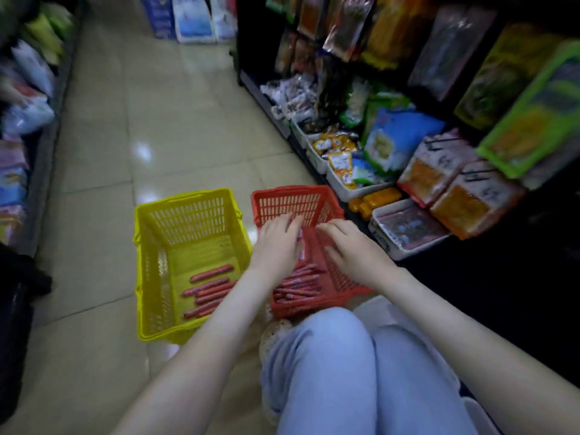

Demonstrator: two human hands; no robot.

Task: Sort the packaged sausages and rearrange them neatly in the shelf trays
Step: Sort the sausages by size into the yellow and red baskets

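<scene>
1. Fingers of the left hand (277, 243) and right hand (354, 251) lay nearly straight, loosely spread.
2. Packaged sausages (298, 287) lay under them in the red basket (295, 199).
3. Other sausages (208, 287) lay left of the fingers in the yellow basket (188, 208).

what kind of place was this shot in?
Most likely a grocery shop aisle: packaged snacks fill the shelves, a yellow basket and a red basket stand on the tiled floor, and white trays hold goods on the bottom shelf.
</scene>
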